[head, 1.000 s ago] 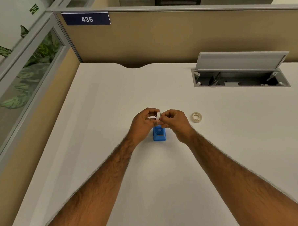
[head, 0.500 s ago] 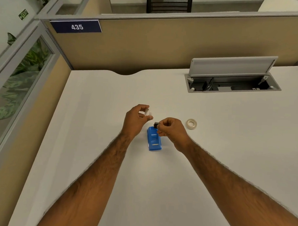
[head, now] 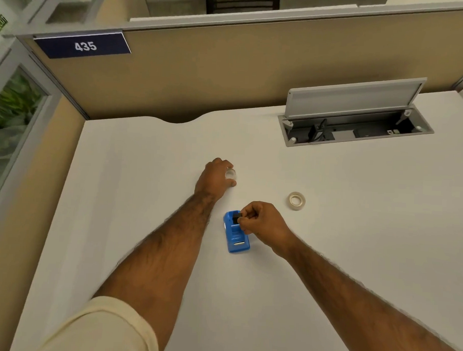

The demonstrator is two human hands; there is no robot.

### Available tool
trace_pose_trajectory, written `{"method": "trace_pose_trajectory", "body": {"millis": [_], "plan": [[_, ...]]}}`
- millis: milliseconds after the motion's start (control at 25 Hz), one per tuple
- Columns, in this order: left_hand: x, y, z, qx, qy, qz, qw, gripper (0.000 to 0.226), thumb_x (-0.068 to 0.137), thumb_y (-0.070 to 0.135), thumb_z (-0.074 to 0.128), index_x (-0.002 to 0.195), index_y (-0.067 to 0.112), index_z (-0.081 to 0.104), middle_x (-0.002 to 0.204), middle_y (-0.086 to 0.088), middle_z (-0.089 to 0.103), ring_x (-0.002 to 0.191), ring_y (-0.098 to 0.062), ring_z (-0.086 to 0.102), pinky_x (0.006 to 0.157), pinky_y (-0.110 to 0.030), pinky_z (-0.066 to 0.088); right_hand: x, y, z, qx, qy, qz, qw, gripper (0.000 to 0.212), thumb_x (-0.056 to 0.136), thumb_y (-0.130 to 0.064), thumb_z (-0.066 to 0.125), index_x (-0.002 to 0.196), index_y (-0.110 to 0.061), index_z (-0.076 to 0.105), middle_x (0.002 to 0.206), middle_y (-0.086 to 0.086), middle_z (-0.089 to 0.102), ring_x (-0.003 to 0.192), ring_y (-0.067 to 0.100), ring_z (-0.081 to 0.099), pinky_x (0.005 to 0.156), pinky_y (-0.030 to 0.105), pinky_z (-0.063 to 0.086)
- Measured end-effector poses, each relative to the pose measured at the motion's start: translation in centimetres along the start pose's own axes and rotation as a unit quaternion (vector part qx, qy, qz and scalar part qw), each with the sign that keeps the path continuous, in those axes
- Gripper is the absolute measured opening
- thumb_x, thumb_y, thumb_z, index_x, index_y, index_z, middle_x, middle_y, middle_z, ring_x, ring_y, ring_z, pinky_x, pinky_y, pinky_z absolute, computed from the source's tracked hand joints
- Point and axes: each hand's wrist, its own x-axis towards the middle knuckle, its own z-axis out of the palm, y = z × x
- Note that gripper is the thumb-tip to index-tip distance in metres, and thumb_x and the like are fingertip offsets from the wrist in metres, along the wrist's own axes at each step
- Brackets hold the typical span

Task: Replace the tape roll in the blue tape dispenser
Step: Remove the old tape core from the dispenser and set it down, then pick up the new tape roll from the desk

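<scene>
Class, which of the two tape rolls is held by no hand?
The cream roll lying flat on the desk, right of the blue dispenser; the left hand grips the other roll.

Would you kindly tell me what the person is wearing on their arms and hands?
A cream short sleeve covers the left upper arm; both forearms are bare and hairy. The left hand and right hand show no gloves, rings or watch.

Forearms [head: 169, 247] are bare and hairy; a cream, probably short sleeve [head: 104, 326] tops the left one.
</scene>
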Motion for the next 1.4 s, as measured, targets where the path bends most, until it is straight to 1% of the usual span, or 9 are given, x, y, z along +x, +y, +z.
{"method": "trace_pose_trajectory", "body": {"millis": [280, 400, 560, 720, 960, 1080, 1160, 1280, 1400], "plan": [[0.3, -0.3, -0.4, -0.030, -0.032, -0.025, 0.999, 0.066, 0.076, 0.029, 0.083, 0.134, 0.012, 0.054, 0.130, -0.006, 0.054, 0.116, -0.022, 0.055, 0.098, -0.032, 0.046, 0.0, -0.4, 0.0, -0.020, -0.006, 0.000, 1.000, 0.006, 0.082, -0.008, 0.069, 0.087, -0.011, 0.067, 0.088, 0.013, 0.072, 0.074, 0.018, 0.066, 0.072, 0.033, 0.058], [-2.5, -0.3, -1.4, -0.084, -0.006, -0.044, 0.995, 0.052, 0.086, 0.028, 0.074, 0.132, 0.012, 0.058, 0.130, -0.006, 0.058, 0.115, -0.022, 0.057, 0.100, -0.033, 0.046, 0.1, -0.8, -0.1, -0.018, 0.003, -0.007, 1.000, 0.007, 0.083, -0.011, 0.070, 0.089, -0.011, 0.068, 0.086, 0.010, 0.071, 0.069, 0.014, 0.061, 0.066, 0.030, 0.056], [-8.4, 0.3, -2.8, -0.181, 0.071, -0.053, 0.979, 0.029, 0.091, 0.036, 0.066, 0.115, 0.020, 0.070, 0.111, 0.006, 0.070, 0.095, -0.008, 0.065, 0.083, -0.023, 0.053, -0.4, -1.2, 0.1, -0.008, 0.014, -0.012, 1.000, 0.007, 0.084, -0.014, 0.070, 0.091, -0.011, 0.068, 0.086, 0.008, 0.071, 0.070, 0.013, 0.061, 0.060, 0.023, 0.052], [-12.6, 1.6, -3.0, -0.271, 0.028, -0.086, 0.958, 0.021, 0.093, 0.038, 0.061, 0.103, 0.024, 0.074, 0.089, 0.006, 0.073, 0.068, -0.011, 0.068, 0.060, -0.023, 0.054, -1.0, -1.5, 0.6, 0.006, 0.002, -0.034, 0.999, 0.010, 0.085, -0.012, 0.070, 0.095, -0.009, 0.068, 0.090, 0.009, 0.071, 0.081, 0.022, 0.067, 0.065, 0.027, 0.056], [-14.7, 2.0, -3.1, -0.344, -0.057, -0.148, 0.925, 0.025, 0.096, 0.037, 0.059, 0.099, 0.018, 0.075, 0.087, -0.001, 0.077, 0.077, -0.021, 0.073, 0.069, -0.029, 0.060, -1.8, -2.1, 0.6, 0.024, -0.017, -0.076, 0.997, 0.014, 0.086, -0.014, 0.070, 0.098, -0.008, 0.069, 0.094, 0.011, 0.071, 0.082, 0.020, 0.068, 0.064, 0.024, 0.056], [-14.8, 2.1, -3.0, -0.400, -0.038, -0.169, 0.900, 0.021, 0.096, 0.030, 0.061, 0.102, 0.015, 0.074, 0.091, -0.006, 0.077, 0.085, -0.025, 0.074, 0.075, -0.035, 0.061, -1.5, -2.0, 0.3, -0.002, -0.022, -0.099, 0.995, 0.018, 0.085, -0.024, 0.074, 0.099, -0.012, 0.071, 0.092, 0.004, 0.071, 0.083, 0.018, 0.068, 0.065, 0.024, 0.057], [-14.8, 1.9, -2.8, -0.412, -0.028, -0.192, 0.890, 0.020, 0.095, 0.028, 0.063, 0.103, 0.013, 0.073, 0.094, -0.007, 0.076, 0.088, -0.025, 0.073, 0.079, -0.037, 0.061, -0.7, -1.6, -1.0, -0.020, 0.029, -0.111, 0.993, 0.024, 0.082, -0.031, 0.077, 0.096, -0.013, 0.071, 0.089, 0.003, 0.072, 0.081, 0.017, 0.067, 0.069, 0.032, 0.057], [-15.0, 1.4, -3.0, -0.439, -0.037, -0.217, 0.871, 0.018, 0.094, 0.022, 0.064, 0.103, 0.010, 0.072, 0.096, -0.011, 0.076, 0.090, -0.026, 0.072, 0.082, -0.038, 0.060, 0.9, 0.2, -4.9, -0.147, 0.168, -0.122, 0.967, 0.021, 0.085, -0.029, 0.072, 0.099, -0.013, 0.070, 0.097, 0.004, 0.069, 0.090, 0.021, 0.065, 0.079, 0.039, 0.053], [-15.3, 1.2, -2.9, -0.460, -0.040, -0.221, 0.859, 0.015, 0.094, 0.017, 0.064, 0.102, 0.008, 0.072, 0.096, -0.012, 0.075, 0.088, -0.023, 0.073, 0.079, -0.035, 0.060, 1.8, 2.9, -8.3, -0.356, 0.173, -0.083, 0.914, 0.037, 0.089, -0.017, 0.063, 0.125, -0.016, 0.058, 0.118, 0.012, 0.056, 0.111, 0.031, 0.052, 0.086, 0.044, 0.051]]}}
